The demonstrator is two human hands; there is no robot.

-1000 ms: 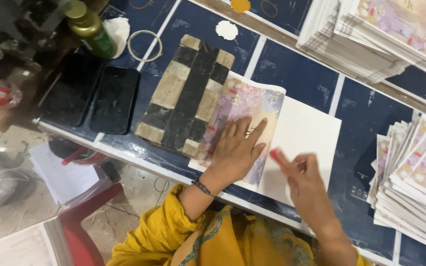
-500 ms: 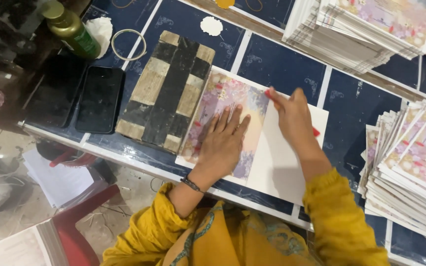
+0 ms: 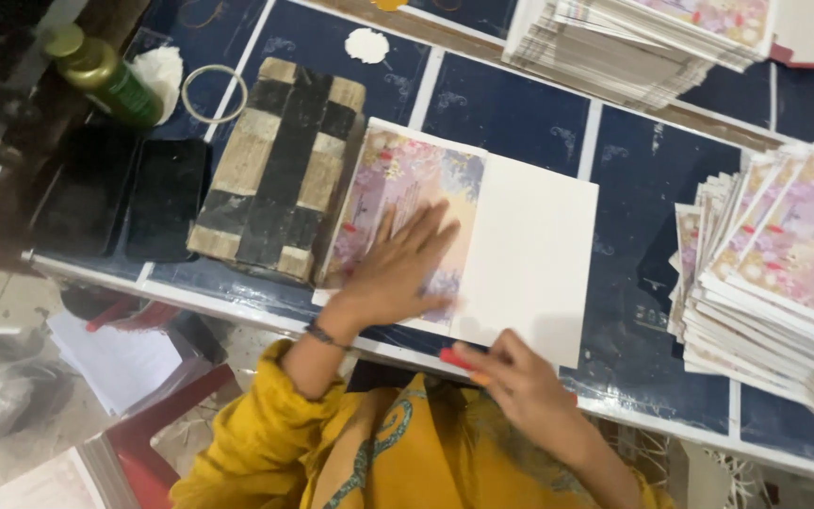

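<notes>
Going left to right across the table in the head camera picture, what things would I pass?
Green bottle → black tray → block of pale and black strips → flowery printed sheet under the left hand → plain white panel → fanned stack of flowery cards.

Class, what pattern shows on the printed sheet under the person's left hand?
The printed sheet bears a pastel floral pattern in pink, purple and yellow, seen in the head view.
</notes>
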